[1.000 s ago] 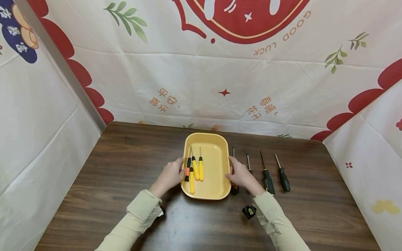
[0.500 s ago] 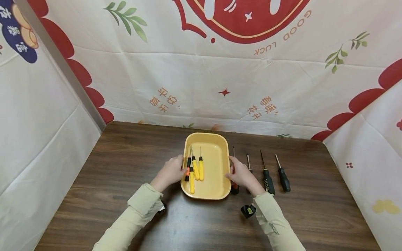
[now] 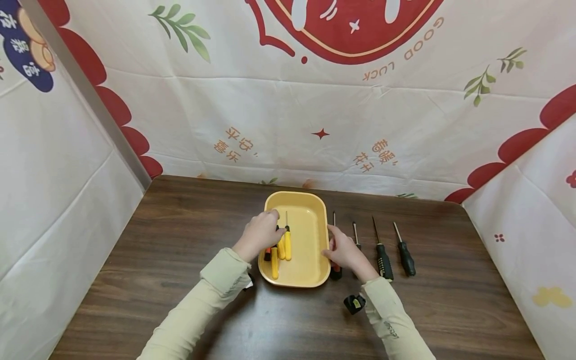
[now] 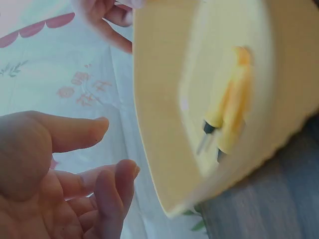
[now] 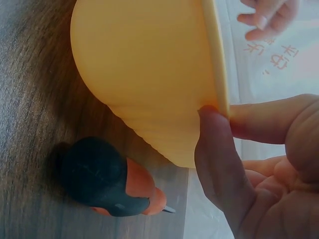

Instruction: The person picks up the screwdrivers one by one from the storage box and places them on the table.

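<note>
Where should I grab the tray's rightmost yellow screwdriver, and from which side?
I'd pinch the screwdriver by its handle, from above and the right: it's thicker than the shaft, with bare tray on that side and other handles on the left.

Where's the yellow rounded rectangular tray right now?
In the head view, the yellow rounded rectangular tray sits low-centre on the brown wood-grain table, its right rim pinched by the right hand, just left of the black-and-orange-handled screwdriver.

The left hand (image 3: 258, 234) has let go of the yellow tray (image 3: 309, 250) and shifted rightward to hang over it, thumb and fingertips apart; beneath it, upper parts of the orange-and-black screwdriver (image 3: 267, 254) and two yellow-handled screwdrivers (image 3: 275, 264) are newly hidden from the head view.
</note>
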The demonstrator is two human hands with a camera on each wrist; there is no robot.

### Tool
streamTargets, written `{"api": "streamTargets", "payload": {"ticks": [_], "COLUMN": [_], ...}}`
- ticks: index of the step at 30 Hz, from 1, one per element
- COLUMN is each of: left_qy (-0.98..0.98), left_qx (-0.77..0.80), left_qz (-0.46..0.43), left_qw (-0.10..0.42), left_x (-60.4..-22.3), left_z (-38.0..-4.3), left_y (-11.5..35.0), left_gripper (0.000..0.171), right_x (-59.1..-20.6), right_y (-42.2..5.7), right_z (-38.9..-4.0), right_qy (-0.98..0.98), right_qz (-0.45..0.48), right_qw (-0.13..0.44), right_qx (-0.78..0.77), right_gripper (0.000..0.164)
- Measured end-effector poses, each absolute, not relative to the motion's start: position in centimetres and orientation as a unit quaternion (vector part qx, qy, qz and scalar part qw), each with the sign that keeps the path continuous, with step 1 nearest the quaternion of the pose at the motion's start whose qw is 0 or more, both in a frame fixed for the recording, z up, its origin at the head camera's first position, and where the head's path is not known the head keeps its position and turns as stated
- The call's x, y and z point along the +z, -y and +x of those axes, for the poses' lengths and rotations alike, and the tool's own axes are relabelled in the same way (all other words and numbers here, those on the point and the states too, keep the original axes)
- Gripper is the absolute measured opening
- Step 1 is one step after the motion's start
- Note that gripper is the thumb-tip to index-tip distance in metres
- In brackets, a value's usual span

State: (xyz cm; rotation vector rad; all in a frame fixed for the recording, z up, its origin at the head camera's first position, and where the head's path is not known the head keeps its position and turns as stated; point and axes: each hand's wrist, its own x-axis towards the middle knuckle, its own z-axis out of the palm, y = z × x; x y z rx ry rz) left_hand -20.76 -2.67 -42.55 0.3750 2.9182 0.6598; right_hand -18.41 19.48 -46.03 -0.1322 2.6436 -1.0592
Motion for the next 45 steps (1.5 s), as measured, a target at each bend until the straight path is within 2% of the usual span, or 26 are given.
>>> {"api": "streamTargets", "payload": {"ticks": [12, 18, 25, 36, 40, 45], "left_qy": [-0.966, -0.967, -0.961, -0.952, -0.954, -0.960], "left_qx": [0.195, 0.158, 0.175, 0.184, 0.166, 0.149], "left_qz": [0.119, 0.142, 0.081, 0.049, 0.056, 0.052], "left_qw": [0.120, 0.139, 0.199, 0.242, 0.244, 0.232], "left_x": [-41.3, -41.5, -42.2, -43.7, -43.9, -44.2], "left_z": [-22.6, -23.6, -24.3, -25.2, -25.6, -25.7], "left_y": [-0.5, -1.4, -2.2, -2.5, -2.6, -2.7], "left_gripper": [0.024, 0.035, 0.033, 0.032, 0.030, 0.013], "right_x": [-46.0, -46.0, -46.0, -46.2, -46.2, -46.3], "right_y": [-19.3, -19.5, -19.5, -19.5, -19.5, -19.6], "right_z": [-18.5, -18.4, -18.4, -18.4, -18.4, -18.4], "right_qy": [-0.917, -0.919, -0.915, -0.917, -0.915, -0.918], "right_qz": [-0.041, -0.043, -0.041, -0.046, -0.045, -0.049], "right_qw": [0.146, 0.141, 0.143, 0.139, 0.138, 0.133], "right_qx": [-0.368, -0.365, -0.374, -0.371, -0.375, -0.371], "right_gripper": [0.069, 0.068, 0.069, 0.068, 0.068, 0.067]}}
